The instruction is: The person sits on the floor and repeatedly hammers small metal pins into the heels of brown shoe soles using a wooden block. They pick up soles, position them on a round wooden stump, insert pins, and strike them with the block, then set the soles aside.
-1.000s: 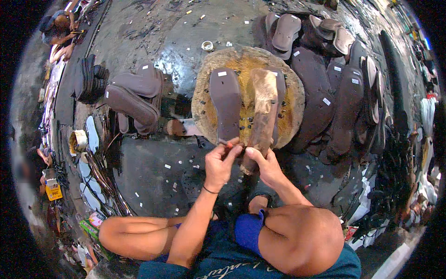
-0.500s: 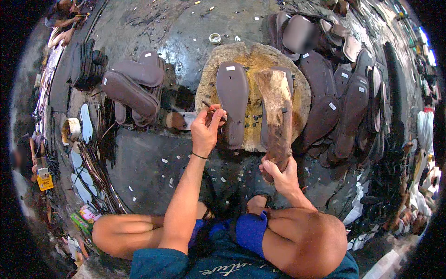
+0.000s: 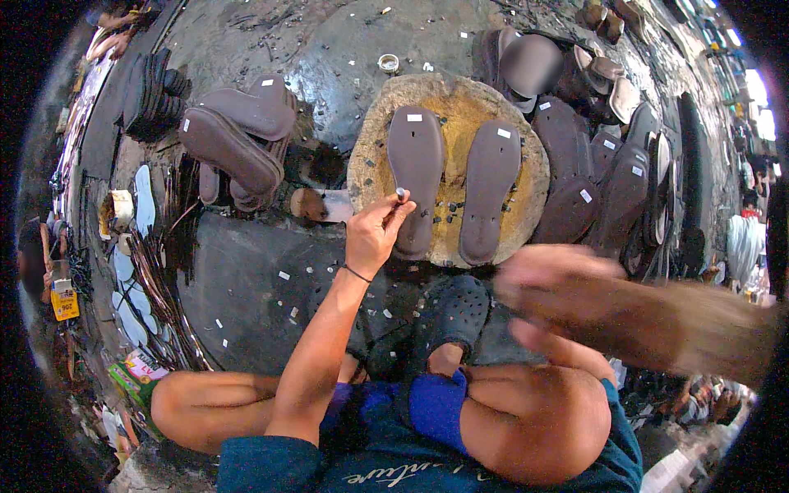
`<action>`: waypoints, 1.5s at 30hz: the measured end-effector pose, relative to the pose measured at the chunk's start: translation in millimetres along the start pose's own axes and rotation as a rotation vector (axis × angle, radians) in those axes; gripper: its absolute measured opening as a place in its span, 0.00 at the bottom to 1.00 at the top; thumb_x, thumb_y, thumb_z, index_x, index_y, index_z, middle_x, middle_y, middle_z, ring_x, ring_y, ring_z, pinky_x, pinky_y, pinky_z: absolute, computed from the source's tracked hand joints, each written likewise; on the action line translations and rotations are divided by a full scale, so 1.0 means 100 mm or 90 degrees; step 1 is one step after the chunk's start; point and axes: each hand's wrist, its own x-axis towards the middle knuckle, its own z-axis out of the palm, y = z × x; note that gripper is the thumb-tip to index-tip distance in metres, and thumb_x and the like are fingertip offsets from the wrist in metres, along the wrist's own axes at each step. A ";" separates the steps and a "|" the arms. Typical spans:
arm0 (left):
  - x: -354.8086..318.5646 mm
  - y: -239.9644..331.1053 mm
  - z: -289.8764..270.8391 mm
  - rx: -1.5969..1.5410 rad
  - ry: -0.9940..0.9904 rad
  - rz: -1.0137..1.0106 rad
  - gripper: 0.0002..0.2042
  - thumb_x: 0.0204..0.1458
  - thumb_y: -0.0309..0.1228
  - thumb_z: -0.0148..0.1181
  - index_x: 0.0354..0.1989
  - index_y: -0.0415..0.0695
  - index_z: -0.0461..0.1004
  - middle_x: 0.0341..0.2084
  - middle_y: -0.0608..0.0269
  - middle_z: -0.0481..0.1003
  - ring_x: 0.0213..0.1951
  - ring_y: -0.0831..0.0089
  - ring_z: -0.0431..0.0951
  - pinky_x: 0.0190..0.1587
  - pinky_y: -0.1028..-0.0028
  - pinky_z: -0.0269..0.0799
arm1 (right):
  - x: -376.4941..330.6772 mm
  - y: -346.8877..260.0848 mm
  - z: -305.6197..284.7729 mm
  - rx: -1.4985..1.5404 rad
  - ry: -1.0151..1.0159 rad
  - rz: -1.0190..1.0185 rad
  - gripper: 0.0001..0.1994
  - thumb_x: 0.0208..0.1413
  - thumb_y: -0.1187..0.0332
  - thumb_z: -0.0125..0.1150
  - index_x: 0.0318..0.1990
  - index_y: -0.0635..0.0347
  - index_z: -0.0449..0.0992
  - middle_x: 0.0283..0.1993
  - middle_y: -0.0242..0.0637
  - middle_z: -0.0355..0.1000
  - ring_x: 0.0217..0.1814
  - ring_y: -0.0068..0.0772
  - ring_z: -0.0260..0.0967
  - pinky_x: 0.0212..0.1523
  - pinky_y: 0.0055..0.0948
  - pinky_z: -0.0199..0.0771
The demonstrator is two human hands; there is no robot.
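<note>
My left hand (image 3: 378, 232) pinches a small dark metal punch (image 3: 401, 194) by its shaft. The tip end is hidden under my fingers, over the left brown sandal sole (image 3: 417, 156). A second brown sole (image 3: 491, 189) lies to its right; both rest on a round wooden block (image 3: 366, 123) and have small holes in them. My right hand (image 3: 555, 279), smeared by motion, grips a thick wooden club (image 3: 699, 329) at the right of the block. The club extends toward the right edge, apart from the soles.
Stacks of brown soles lie at the left (image 3: 234, 152) and right (image 3: 567, 148) of the block. Black offcuts are scattered on the block. A small round tin (image 3: 388, 63) sits beyond it. Dark strips (image 3: 164, 296) and pale blue sole pieces (image 3: 127, 308) lie at the left.
My right hand has swung the club off the right sole, out to the right, uncovering that sole. My left hand has shifted slightly right, bringing the punch over the left sole.
</note>
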 end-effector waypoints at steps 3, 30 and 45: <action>-0.04 -0.27 0.03 -0.058 -0.069 -0.007 0.09 0.56 0.33 0.66 0.40 0.41 0.80 0.29 0.54 0.81 0.28 0.62 0.83 0.30 0.69 0.76 | -0.30 0.74 -0.01 -0.115 -0.113 0.410 0.23 0.50 0.64 0.67 0.51 0.66 0.69 0.37 0.39 0.74 0.33 0.34 0.72 0.37 0.35 0.75; 1.06 -1.04 -1.54 0.470 0.275 -0.397 0.47 0.34 0.61 0.73 0.45 0.23 0.68 0.49 0.35 0.65 0.52 0.44 0.69 0.58 0.54 0.65 | 0.38 1.34 0.93 -0.673 0.061 -0.064 0.39 0.48 0.63 0.70 0.68 0.58 0.59 0.74 0.61 0.44 0.74 0.66 0.45 0.69 0.53 0.55; 0.61 0.57 -0.61 -0.234 0.141 -0.217 0.22 0.54 0.36 0.69 0.45 0.41 0.60 0.41 0.62 0.69 0.44 0.74 0.68 0.50 0.72 0.65 | 1.02 0.13 -0.35 -0.636 0.275 -0.244 0.40 0.50 0.55 0.70 0.67 0.64 0.59 0.69 0.58 0.55 0.71 0.58 0.54 0.68 0.49 0.57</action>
